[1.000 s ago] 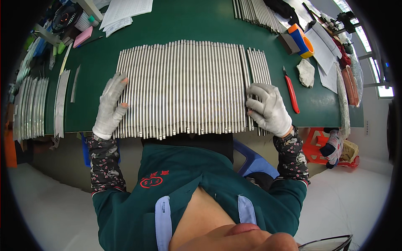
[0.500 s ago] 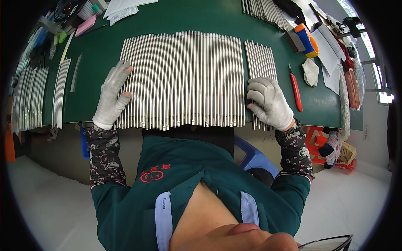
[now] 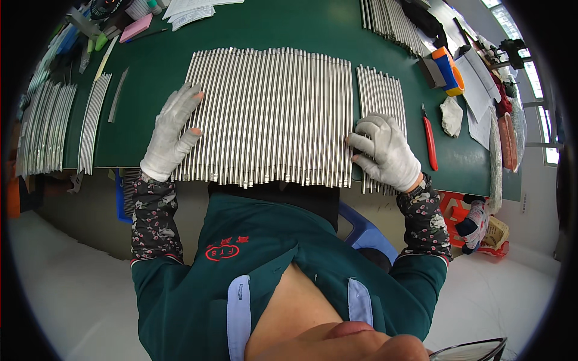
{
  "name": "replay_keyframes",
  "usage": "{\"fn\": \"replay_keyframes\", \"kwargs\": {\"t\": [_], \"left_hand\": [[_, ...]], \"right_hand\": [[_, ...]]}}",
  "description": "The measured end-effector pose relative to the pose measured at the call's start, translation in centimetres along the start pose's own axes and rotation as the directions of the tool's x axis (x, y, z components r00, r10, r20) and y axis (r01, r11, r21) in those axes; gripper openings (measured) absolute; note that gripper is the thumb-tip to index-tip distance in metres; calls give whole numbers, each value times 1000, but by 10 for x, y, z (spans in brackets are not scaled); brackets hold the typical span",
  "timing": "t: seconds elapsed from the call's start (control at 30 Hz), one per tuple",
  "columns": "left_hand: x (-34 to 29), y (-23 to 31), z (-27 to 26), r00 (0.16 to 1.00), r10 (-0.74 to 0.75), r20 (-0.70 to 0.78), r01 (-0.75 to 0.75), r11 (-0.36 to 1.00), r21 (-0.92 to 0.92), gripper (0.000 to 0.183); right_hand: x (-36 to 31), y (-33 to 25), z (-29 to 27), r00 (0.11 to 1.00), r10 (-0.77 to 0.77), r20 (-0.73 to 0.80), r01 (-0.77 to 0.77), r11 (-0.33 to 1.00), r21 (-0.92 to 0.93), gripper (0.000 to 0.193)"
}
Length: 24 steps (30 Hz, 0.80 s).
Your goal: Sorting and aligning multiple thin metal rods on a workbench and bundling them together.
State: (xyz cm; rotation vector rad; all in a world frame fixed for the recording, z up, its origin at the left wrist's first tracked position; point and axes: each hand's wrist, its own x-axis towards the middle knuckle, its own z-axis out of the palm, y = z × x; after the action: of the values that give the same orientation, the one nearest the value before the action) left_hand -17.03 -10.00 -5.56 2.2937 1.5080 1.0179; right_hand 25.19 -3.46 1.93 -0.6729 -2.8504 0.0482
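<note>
Head view: one wide row [image 3: 268, 120] of metal rods, too dense to count surely, lies on the table [image 3: 301, 24]; one narrow row [image 3: 379, 90], roughly eight rods, lies just right. The step looks like parting and squaring the rows; the next move calls for light, even pressure. Left hand [image 3: 168, 135]: fingers loose, unclosed, along the wide row's left edge. Right hand [image 3: 385, 153]: fingers half curled over the narrow row, tips at the gap, seemingly gripping nothing. Beyond: one pair of pliers [image 3: 429, 141], one cloth [image 3: 451, 117].
</note>
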Motion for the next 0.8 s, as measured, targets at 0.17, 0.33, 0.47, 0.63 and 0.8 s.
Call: {"fn": "replay_keyframes", "kwargs": {"t": [0.17,0.33,0.47,0.63,0.8], "left_hand": [[16,-5,-2,1000,-8,-4,8,1000,14,77],[18,-4,-3,999,-33,6,33,999,3,79],[19,-4,-4,999,-33,2,33,999,-2,79],[18,-6,-5,1000,-20,-9,20,1000,-2,79],[15,-6,-9,1000,-2,-17,2,1000,4,78]], "right_hand": [[16,14,-2,999,-22,26,20,998,52,37],[25,10,1,999,-21,25,21,1000,19,37],[31,9,0,998,2,70,-3,1000,15,33],[39,7,2,998,-12,55,8,997,71,38],[47,2,3,997,-36,74,35,999,13,40]]}}
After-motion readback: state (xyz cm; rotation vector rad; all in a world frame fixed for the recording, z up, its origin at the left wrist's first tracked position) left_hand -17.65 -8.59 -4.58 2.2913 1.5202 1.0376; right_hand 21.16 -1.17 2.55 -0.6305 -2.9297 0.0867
